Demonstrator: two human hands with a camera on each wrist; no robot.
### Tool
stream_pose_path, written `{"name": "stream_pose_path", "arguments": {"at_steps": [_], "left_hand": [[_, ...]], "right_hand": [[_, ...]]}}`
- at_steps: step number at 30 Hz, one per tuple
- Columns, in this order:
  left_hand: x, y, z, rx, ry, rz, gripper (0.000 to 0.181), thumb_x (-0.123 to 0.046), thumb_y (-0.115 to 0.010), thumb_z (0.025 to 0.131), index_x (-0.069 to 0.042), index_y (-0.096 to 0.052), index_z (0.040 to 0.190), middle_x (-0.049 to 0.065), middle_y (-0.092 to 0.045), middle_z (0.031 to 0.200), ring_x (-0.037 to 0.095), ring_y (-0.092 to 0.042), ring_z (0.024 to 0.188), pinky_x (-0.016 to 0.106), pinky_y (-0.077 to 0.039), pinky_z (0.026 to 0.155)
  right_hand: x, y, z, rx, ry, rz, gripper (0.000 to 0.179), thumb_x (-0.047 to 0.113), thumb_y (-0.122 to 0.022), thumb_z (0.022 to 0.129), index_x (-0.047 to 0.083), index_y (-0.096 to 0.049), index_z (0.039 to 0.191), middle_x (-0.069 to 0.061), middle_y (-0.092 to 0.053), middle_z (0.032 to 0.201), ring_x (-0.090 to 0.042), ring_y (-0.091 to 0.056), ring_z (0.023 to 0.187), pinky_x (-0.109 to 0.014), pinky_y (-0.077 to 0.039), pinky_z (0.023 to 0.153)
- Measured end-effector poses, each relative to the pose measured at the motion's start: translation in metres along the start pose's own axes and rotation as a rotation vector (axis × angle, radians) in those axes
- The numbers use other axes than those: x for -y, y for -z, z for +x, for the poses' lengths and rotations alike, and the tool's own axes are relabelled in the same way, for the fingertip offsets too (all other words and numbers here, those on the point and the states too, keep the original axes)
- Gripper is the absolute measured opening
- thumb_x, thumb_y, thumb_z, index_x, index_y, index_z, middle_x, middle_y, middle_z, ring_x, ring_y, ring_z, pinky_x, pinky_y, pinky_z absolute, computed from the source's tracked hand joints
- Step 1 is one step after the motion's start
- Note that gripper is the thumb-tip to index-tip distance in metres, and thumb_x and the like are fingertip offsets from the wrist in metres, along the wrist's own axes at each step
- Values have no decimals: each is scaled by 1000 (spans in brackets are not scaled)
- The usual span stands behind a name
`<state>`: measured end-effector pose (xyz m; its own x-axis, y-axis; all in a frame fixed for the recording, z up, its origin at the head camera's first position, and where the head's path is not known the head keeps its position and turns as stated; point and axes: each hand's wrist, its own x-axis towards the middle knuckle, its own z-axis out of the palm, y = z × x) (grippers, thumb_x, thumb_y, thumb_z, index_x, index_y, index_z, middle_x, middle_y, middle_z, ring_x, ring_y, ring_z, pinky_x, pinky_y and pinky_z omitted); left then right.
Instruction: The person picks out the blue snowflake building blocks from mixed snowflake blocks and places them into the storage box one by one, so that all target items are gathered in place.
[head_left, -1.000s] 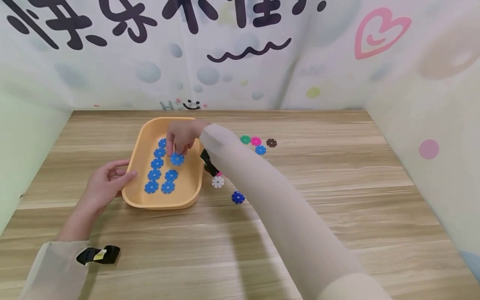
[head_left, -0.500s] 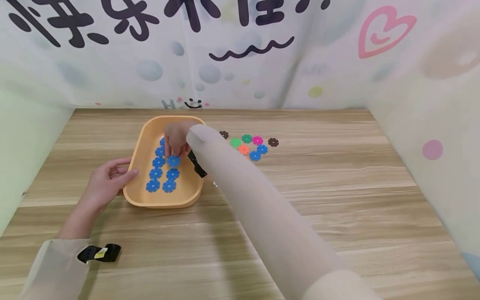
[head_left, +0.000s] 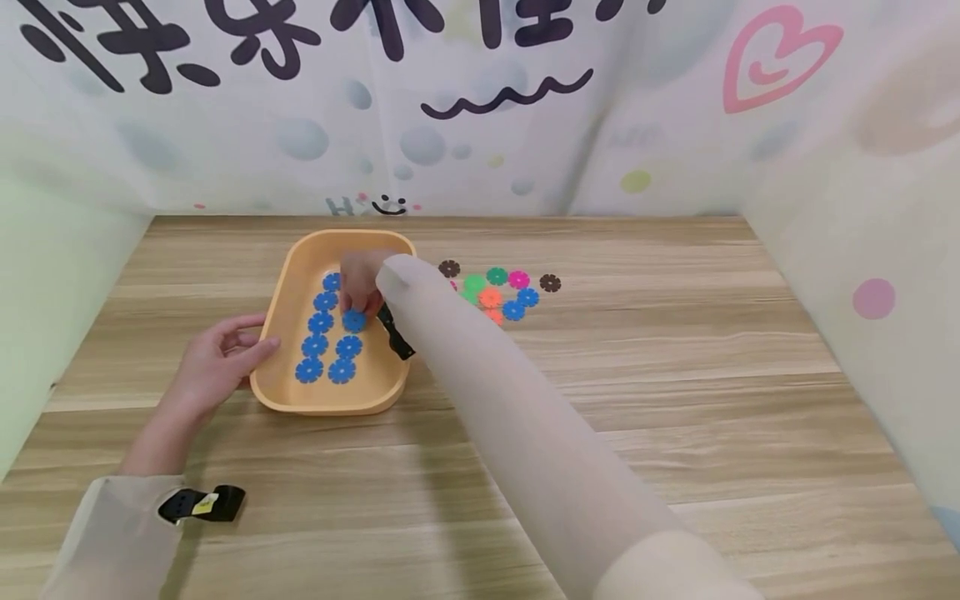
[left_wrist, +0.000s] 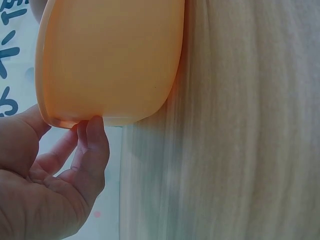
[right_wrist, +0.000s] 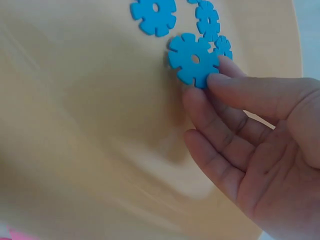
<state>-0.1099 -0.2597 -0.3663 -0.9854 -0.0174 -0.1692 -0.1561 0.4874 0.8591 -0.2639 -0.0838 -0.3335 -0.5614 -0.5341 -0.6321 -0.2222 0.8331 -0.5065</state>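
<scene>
My right hand (head_left: pixel 362 279) reaches into the orange tray (head_left: pixel 386 400) and pinches a blue snowflake disc (right_wrist: pixel 194 60) at its edge between thumb and fingers. The notched disc is close over the tray floor, just beyond two other blue discs (head_left: pixel 348 347) on the right side. Along the left side runs a column of several blue discs (head_left: pixel 321 322). My left hand (head_left: pixel 217 362) grips the tray's near-left rim, thumb over the edge and fingers on the outer wall (left_wrist: pixel 112 65). In the head view the right sleeve covers part of the tray's right wall.
On the wooden tabletop (head_left: pixel 637 350), right of the tray, lie several loose discs: brown (head_left: pixel 551 283), dark green (head_left: pixel 497 276), pink (head_left: pixel 519 279), orange (head_left: pixel 491 297) and blue (head_left: pixel 513 310). My right forearm (head_left: pixel 510 400) crosses the table. A printed backdrop (head_left: pixel 480 158) stands behind.
My right hand, still pinching the blue disc, has shifted slightly within the tray above the right column. The left hand keeps its grip on the rim.
</scene>
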Motion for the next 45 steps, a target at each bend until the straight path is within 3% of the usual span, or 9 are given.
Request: {"name": "stream_pose_path", "arguments": {"at_steps": [12,19,26,32,35,38,42,45], "left_hand": [[-3,-3,2,6,-10,-10,57,-25,-57,92,6,-35,135,23,-54,101,4,-60,70,27,-55,59],[-6,-4,5,18,-11,-24,59,-27,-56,92,6,-34,135,27,-52,106,4,-61,70,28,-55,59],[-9,-5,6,20,-19,-31,57,-25,-56,92,7,-35,135,29,-51,108,3,-61,71,28,-55,59],[-9,-5,5,18,-19,-30,57,-25,-56,92,7,-35,135,29,-51,107,4,-61,70,28,-55,59],[-9,-5,4,14,-10,-17,58,-26,-56,92,6,-35,135,29,-52,107,3,-60,70,29,-55,59],[-8,-4,2,9,-5,-10,58,-26,-56,92,6,-35,135,27,-53,105,3,-60,70,28,-55,59],[-5,-2,0,1,-10,-18,58,-25,-57,92,7,-35,134,14,-57,95,4,-60,69,28,-55,58],[-3,-1,-2,-5,-10,-17,57,-24,-57,92,8,-35,134,12,-58,94,4,-60,69,29,-55,57]], "right_hand": [[1,-1,-7,-10,10,-23,17,-5,-59,84,6,-70,90,-4,-63,88,-12,-56,63,-17,-49,56],[0,-1,-10,-27,-30,-43,19,-4,-58,85,8,-71,94,-3,-64,88,-12,-57,65,-17,-49,57],[0,0,-13,-76,-106,-16,12,1,-63,84,9,-71,89,-4,-64,85,-14,-58,70,-19,-50,63],[0,2,-10,-94,-81,41,11,1,-61,85,8,-69,89,-5,-61,87,-15,-57,72,-20,-49,56],[3,6,-11,-120,-36,58,11,1,-60,86,7,-68,90,-4,-60,87,-16,-57,75,-22,-49,57],[9,11,-16,-133,44,-11,14,3,-59,87,8,-68,97,-2,-60,88,-16,-57,76,-23,-46,62],[15,18,-34,-150,150,-126,20,11,-61,88,12,-66,107,0,-60,94,-14,-57,77,-24,-44,65],[11,21,-47,-163,233,-146,22,12,-63,87,12,-64,109,0,-59,103,-14,-58,79,-22,-46,67]]}}
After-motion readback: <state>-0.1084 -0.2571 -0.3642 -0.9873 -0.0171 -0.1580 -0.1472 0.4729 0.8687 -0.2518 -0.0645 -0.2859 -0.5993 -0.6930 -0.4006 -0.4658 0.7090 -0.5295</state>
